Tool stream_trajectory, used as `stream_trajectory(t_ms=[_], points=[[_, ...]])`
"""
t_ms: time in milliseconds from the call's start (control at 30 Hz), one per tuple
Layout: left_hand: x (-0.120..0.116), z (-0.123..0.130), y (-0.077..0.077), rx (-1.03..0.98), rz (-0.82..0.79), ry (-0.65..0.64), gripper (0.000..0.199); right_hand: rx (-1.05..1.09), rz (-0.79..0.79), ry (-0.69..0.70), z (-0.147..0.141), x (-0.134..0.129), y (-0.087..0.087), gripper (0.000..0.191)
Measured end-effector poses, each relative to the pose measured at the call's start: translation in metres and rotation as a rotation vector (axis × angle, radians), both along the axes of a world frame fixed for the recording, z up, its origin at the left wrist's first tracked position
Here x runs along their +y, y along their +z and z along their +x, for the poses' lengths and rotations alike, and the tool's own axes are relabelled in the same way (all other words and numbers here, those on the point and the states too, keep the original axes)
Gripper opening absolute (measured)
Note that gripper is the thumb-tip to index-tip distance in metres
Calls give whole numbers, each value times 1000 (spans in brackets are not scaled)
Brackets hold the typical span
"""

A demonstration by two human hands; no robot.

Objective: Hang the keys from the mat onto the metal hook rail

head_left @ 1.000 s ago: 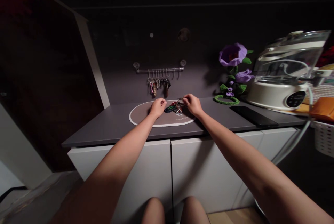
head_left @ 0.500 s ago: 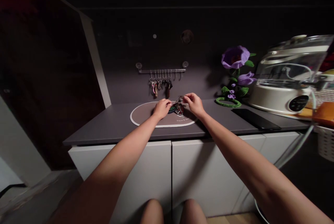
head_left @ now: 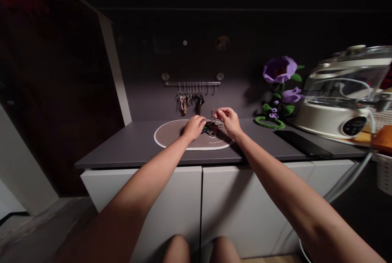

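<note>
The head view looks down past two bare forearms at a dark grey counter (head_left: 113, 144), where both hands meet over a bunch of keys (head_left: 212, 129). The bunch lies on the right part of an oval brown mat (head_left: 171, 134) with a white rim, between the hands. The right hand (head_left: 229, 121) has its thumb and fingertips pinched on a small metal piece (head_left: 213, 112) at the top of the bunch, just above the mat. The left hand (head_left: 194, 127) rests low at the left side of the bunch, its fingers bent and close together, partly covering it; whether they pinch anything, I cannot tell.

Behind the mat, a clear hook rail (head_left: 192, 83) is fixed to the dark wall by a round mount at each end. Several hanging keys (head_left: 190, 99) with fobs fill its left and middle hooks. To the right on the counter stand purple flowers (head_left: 280, 70) with green leaves and a green ring base (head_left: 269, 123). A black phone-like slab (head_left: 301, 143) lies flat in front of them, beside a white appliance (head_left: 330, 120) with a clear upper part and a dark round panel. An orange object (head_left: 382, 138) sits at the far right, above a white perforated basket (head_left: 385, 171). White cabinet doors (head_left: 170, 191) are below the counter, with two knees (head_left: 177, 250) in front.
</note>
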State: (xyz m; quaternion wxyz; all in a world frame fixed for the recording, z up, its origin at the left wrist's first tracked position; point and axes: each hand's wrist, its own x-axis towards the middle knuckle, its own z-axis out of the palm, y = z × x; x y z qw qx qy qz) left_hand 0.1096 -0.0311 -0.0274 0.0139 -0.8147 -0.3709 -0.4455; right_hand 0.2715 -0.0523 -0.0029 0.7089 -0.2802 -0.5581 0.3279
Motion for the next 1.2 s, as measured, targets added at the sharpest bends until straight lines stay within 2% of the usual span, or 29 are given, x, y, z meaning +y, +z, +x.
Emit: stream_trajectory(t_ms=[333,667,900,1200], points=[[1,-2,4,-103,-41,71,30,76,74,45,-39,17,19,28],[0,-4,9,-127,-51,114,20,63,78,81,-62,27,26,28],[10,-8,8,-257,-96,111,14,176,93,94,-60,35,27,27],[26,-16,7,-627,-183,71,11,295,-15,1,-34,48,13,19]])
